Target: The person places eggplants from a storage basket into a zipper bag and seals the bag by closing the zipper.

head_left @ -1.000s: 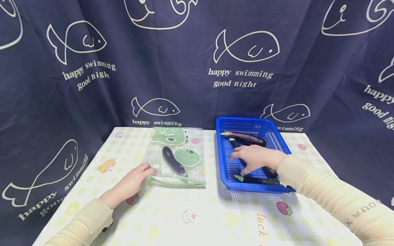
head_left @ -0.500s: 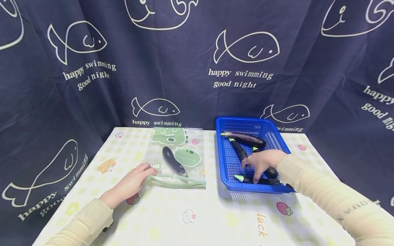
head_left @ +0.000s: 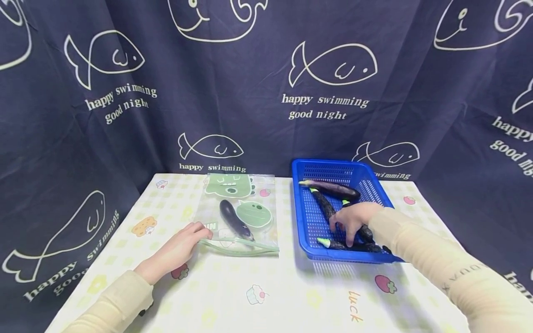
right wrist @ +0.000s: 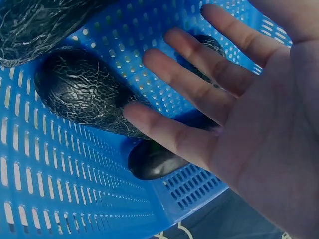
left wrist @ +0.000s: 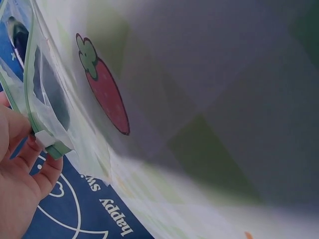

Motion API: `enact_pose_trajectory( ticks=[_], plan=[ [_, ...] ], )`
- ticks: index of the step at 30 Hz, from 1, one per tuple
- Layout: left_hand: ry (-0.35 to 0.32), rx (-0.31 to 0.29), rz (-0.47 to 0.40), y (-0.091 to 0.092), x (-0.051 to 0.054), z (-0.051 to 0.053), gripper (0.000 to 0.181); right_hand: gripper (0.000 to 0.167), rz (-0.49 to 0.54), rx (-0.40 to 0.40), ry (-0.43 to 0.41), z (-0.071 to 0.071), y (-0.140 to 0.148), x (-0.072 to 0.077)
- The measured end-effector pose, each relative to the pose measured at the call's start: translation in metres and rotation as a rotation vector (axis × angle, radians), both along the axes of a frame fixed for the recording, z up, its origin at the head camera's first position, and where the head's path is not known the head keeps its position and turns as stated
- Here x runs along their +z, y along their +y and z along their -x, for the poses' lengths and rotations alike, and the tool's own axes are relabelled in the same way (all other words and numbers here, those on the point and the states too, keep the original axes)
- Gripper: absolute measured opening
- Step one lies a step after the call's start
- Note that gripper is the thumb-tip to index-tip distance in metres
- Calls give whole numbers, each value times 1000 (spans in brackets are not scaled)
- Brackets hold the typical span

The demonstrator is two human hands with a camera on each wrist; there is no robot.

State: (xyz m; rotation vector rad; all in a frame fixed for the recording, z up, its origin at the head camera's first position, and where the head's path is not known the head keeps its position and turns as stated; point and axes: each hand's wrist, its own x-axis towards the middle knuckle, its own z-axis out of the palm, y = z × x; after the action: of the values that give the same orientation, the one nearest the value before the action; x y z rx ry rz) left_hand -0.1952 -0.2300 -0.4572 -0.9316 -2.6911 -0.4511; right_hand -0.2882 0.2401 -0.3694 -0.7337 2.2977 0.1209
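- Compared with a second ago, the right hand (head_left: pixel 354 219) has shifted right and toward the person inside the basket (head_left: pixel 333 255); it's barely budged in the last half second. Left hand (head_left: pixel 189 243) hasn't really moved.
- Right hand isn't holding anything. The wrist view shows the fingers spread, with wide gaps between them.
- It's right over the middle eggplant (head_left: pixel 366 235), covering part of it, green tip poking out past the knuckles.
- The slanted eggplant (head_left: pixel 322 203) is just left of those fingers, and its near end is hidden by them. The near eggplant (head_left: pixel 359 247) lies along the basket's near side, right by the thumb. Far eggplant (head_left: pixel 331 188) is well past the hand, by the back wall.
- From the wrist, one fingertip overlaps a wrinkled eggplant (right wrist: pixel 84 92). Can't tell if it's actually touching.
- Left hand has the corner of the bag (head_left: pixel 266 236) pinched between thumb and fingers, right at the white slider (left wrist: pixel 45 138) on the green zip (head_left: pixel 250 252).
- Bagged eggplant (head_left: pixel 234 219) lies inside at a slant, near end by the zip, well clear of the left hand's fingers.
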Motion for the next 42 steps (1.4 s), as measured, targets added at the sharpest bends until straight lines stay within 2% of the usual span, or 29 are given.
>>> enact_pose_trajectory(
  ticks=[6, 16, 21, 25, 34, 42],
  plan=[
    [22, 1, -2, -1, -2, 2, 45, 41, -6, 33, -23, 3, -6, -5],
    [50, -14, -12, -1, -3, 2, 45, 36, -83, -91, -96, 0, -14, -11],
    [72, -12, -14, 0, -2, 2, 45, 34, -68, -148, -177, -2, -14, -13],
    [53, -4, -14, 0, -1, 2, 45, 37, -50, -171, -217, -1, -13, -15],
    [22, 4, -3, 0, -1, 1, 46, 31, -119, -128, -164, -3, -14, -18],
    [36, -3, -15, -1, -1, 2, 45, 32, -112, -98, -143, 0, -14, -18]
  ],
)
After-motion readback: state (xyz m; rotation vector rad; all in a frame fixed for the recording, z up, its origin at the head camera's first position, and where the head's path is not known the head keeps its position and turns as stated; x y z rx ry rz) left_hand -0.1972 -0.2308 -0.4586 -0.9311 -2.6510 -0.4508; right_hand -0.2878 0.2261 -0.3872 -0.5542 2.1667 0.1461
